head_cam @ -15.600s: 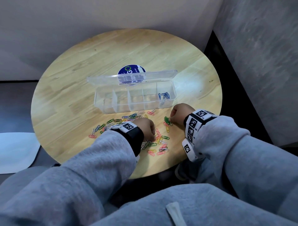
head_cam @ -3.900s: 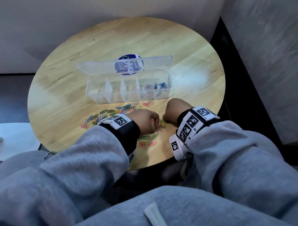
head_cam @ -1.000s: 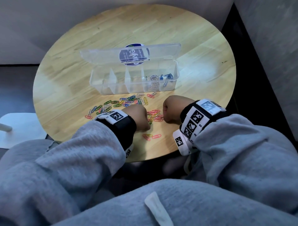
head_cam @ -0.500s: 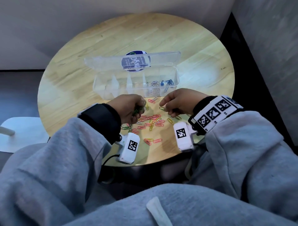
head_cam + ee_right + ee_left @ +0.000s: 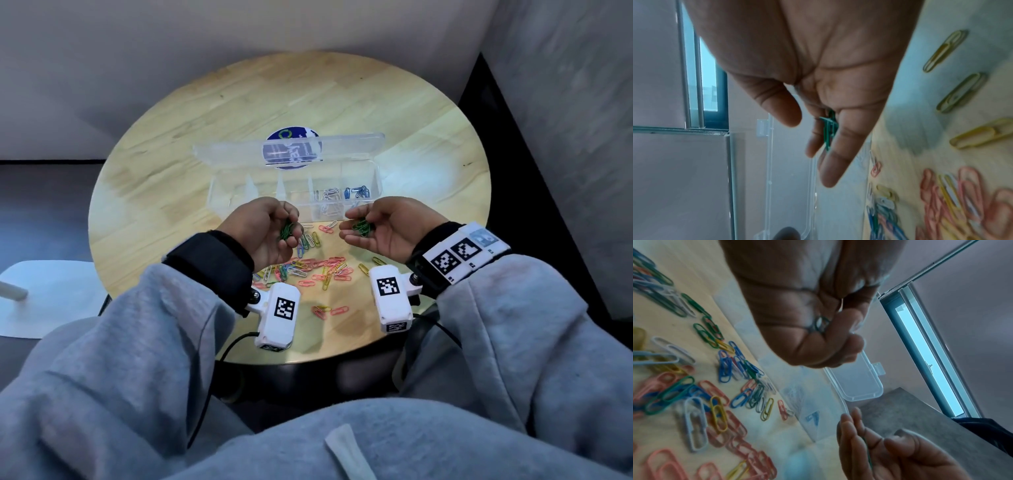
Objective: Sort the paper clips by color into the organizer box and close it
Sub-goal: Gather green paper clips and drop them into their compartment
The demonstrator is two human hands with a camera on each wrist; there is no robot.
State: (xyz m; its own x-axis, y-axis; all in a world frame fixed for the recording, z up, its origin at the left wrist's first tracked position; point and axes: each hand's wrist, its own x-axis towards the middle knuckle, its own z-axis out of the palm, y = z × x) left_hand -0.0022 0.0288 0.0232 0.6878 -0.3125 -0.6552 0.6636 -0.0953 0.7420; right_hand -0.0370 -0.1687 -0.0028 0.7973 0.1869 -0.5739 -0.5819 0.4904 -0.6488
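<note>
The clear organizer box [image 5: 239, 197] stands open on the round table, its lid [image 5: 233, 156] tipped back. Blue clips [image 5: 358, 192] lie in its rightmost compartment and white clips [image 5: 327, 197] in the one beside it. My left hand [image 5: 291, 226] hovers in front of the box, fingers curled round a bunch of green clips [image 5: 286, 230], which also show in the fist [image 5: 820, 324]. My right hand [image 5: 356, 222] is palm up, fingers relaxed, with green clips [image 5: 361, 226] lying loose on them [image 5: 829, 129]. Mixed loose clips [image 5: 318, 267] lie below both hands.
The wooden table [image 5: 164, 192] ends close to my lap at its near edge [image 5: 325, 358]. A round blue sticker [image 5: 291, 137] shows behind the lid. A grey wall [image 5: 565, 102] rises on the right, and a white object [image 5: 44, 294] lies on the floor at left.
Both hands have lifted off the clip pile and turned palms inward and up. Green clips now lie on the right hand; half a second ago it was reaching at clips on the table.
</note>
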